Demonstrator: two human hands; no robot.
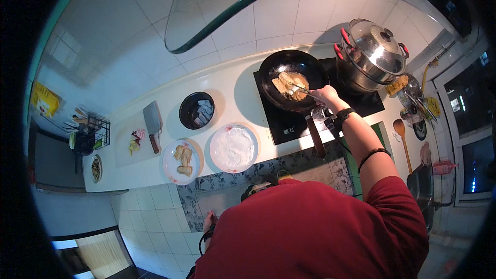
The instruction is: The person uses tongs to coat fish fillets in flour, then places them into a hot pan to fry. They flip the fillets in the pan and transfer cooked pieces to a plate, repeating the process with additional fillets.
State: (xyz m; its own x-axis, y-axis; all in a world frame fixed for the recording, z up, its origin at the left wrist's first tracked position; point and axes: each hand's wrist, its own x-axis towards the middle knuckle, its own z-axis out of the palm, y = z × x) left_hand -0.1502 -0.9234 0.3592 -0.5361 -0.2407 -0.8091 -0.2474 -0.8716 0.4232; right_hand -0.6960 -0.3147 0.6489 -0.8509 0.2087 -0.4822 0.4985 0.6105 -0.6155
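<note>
My right hand [325,96] grips metal tongs [304,90], whose tips touch the browned pieces of food [286,80] frying in oil in a black wok [271,62]. The wok rests on a black cooktop [283,133], its brown handle pointing towards me. Down by my left side is my left hand [209,219], partly hidden by my body; its grip is unclear. A plate of white powder [234,148] stands left of the wok. Beside it, another plate [170,162] holds several fried pieces [186,157]. A black bowl [184,110] contains silvery raw pieces [204,112].
A lidded steel steamer pot [372,58] stands behind and right of the wok. On the left, a cleaver [153,120] lies over a cutting board [131,155] with chopped ingredients. A wooden spatula [403,139] lies at the right, near the sink [420,186]. A glass hood edge [232,9] spans above.
</note>
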